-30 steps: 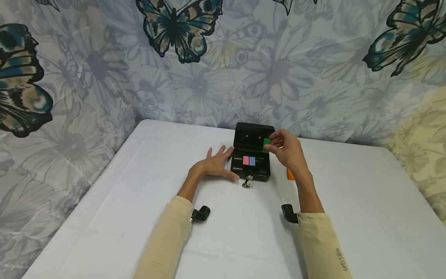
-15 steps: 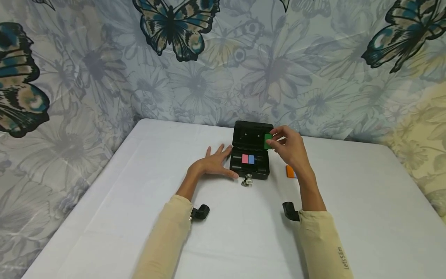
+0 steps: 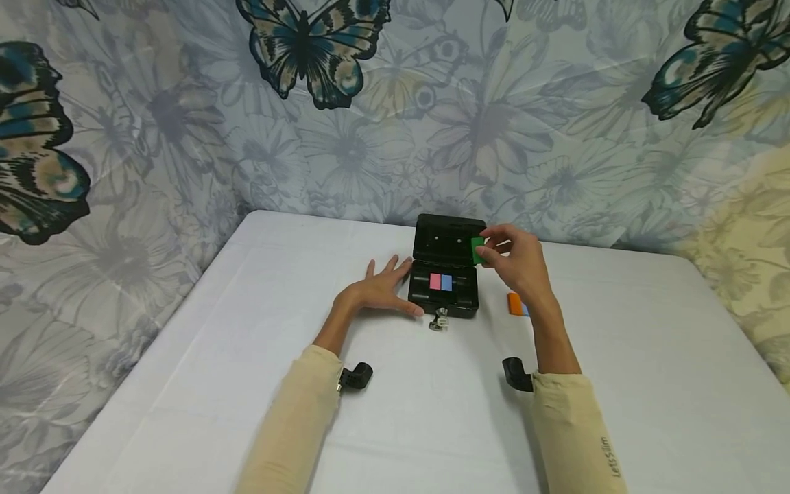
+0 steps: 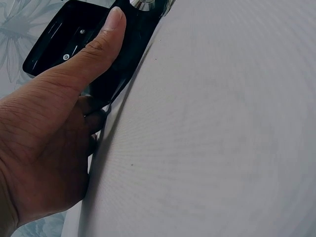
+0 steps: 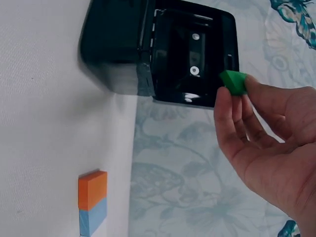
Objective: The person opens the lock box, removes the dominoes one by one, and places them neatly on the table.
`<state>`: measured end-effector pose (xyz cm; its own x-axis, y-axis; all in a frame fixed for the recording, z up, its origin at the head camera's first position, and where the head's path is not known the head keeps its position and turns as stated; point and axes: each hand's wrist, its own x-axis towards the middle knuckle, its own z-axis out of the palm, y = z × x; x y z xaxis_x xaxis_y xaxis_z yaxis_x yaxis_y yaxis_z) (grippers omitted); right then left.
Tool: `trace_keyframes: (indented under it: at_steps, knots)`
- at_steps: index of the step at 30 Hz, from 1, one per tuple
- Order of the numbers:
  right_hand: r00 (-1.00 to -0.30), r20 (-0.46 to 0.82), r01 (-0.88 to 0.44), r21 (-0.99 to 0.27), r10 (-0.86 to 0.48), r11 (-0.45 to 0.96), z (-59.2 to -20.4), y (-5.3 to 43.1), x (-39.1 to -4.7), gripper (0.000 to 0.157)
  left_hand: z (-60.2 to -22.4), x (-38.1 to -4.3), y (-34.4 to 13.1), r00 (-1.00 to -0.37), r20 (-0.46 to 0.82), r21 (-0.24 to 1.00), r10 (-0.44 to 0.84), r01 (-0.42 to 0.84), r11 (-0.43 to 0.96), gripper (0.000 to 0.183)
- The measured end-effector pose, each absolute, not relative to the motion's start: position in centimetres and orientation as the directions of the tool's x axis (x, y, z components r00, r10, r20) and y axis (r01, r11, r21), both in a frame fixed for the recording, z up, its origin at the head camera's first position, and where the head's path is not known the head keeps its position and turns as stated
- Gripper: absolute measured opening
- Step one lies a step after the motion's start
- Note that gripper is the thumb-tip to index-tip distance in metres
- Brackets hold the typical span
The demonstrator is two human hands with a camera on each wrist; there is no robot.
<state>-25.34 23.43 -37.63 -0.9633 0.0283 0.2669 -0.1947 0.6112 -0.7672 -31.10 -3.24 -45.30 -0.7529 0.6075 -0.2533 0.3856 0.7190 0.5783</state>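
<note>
A black cash box [image 3: 443,302] stands with its lid [image 3: 447,239] raised at the back. Inside it, a pink block [image 3: 435,282] and a blue block [image 3: 446,283] lie side by side. My left hand [image 3: 384,291] rests at the box's left side, fingers spread; in the left wrist view its thumb [image 4: 106,42] lies along the front of the box. Between thumb and fingertips, my right hand [image 3: 517,259] pinches a green block [image 5: 233,82], held up by the lid's right edge. A key set in the lock [image 3: 440,320] shows at the box's front.
On the white table [image 3: 426,418], right of the box, lie an orange block [image 3: 515,303] and a light blue block [image 5: 93,217], end to end. My right forearm partly covers them in the head view. A patterned cloth wall [image 3: 370,165] rises behind the table.
My right hand has shifted a little to the right with the green block, from over the box toward the lid's edge. More of the orange and light blue blocks shows. The left hand stays put.
</note>
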Motion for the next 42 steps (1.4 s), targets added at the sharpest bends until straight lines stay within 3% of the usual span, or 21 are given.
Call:
trace_keyframes:
  at_steps: [25, 42]
  knots:
    - [-0.993, 0.092, -0.031, -0.802, 0.073, 0.596, -36.6, 27.7, -24.5, 0.037, -45.3, -31.0, -3.1, -0.751, -0.264, 0.573, 0.605, 0.383, 0.725, 0.118]
    - [-0.996, -0.036, 0.088, -0.666, 0.085, 0.741, -37.1, 33.0, -23.5, 0.038, -45.2, -31.0, -3.0, -0.752, -0.264, 0.574, 0.604, 0.381, 0.725, 0.119]
